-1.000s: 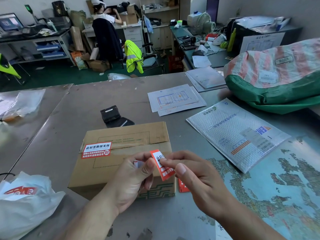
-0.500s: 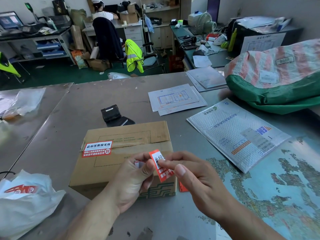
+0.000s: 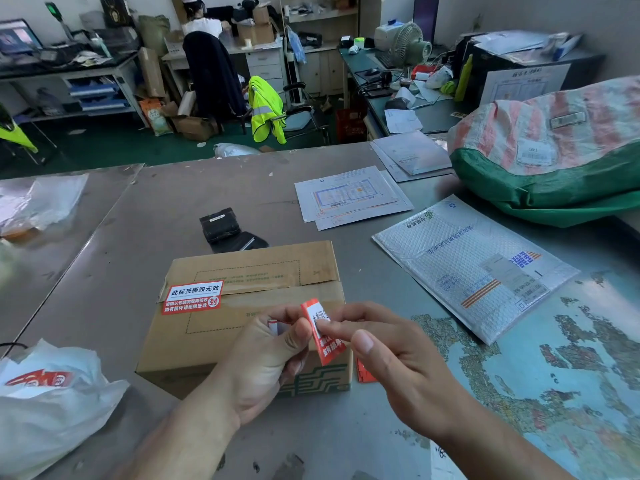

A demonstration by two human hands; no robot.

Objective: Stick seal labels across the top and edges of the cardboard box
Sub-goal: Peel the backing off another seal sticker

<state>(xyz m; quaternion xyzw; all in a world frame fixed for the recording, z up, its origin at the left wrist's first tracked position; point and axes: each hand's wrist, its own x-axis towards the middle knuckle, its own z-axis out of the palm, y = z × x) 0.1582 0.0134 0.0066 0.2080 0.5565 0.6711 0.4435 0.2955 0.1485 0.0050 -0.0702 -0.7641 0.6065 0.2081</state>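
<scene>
A closed cardboard box [image 3: 249,306] lies on the grey table in front of me. One red and white seal label [image 3: 192,296] is stuck over the left end of its top seam. Above the box's near right corner both hands pinch a second red seal label [image 3: 325,344], which hangs curled between them. My left hand [image 3: 266,362] grips its left part and holds a small white strip against the palm. My right hand [image 3: 391,362] pinches the label's upper right part with thumb and forefinger. More red labels [image 3: 363,374] lie by the box's right side.
A black pouch [image 3: 228,232] lies behind the box. Printed sheets [image 3: 349,197] and a white bubble mailer [image 3: 474,268] lie to the right, a striped sack [image 3: 554,147] beyond them. A white plastic bag [image 3: 45,403] sits at the near left. A map [image 3: 554,375] covers the right table. A person sits at a far desk.
The label has been drawn a little upward and curls more between my fingers. The hands stay over the box's near right corner. The box has not moved.
</scene>
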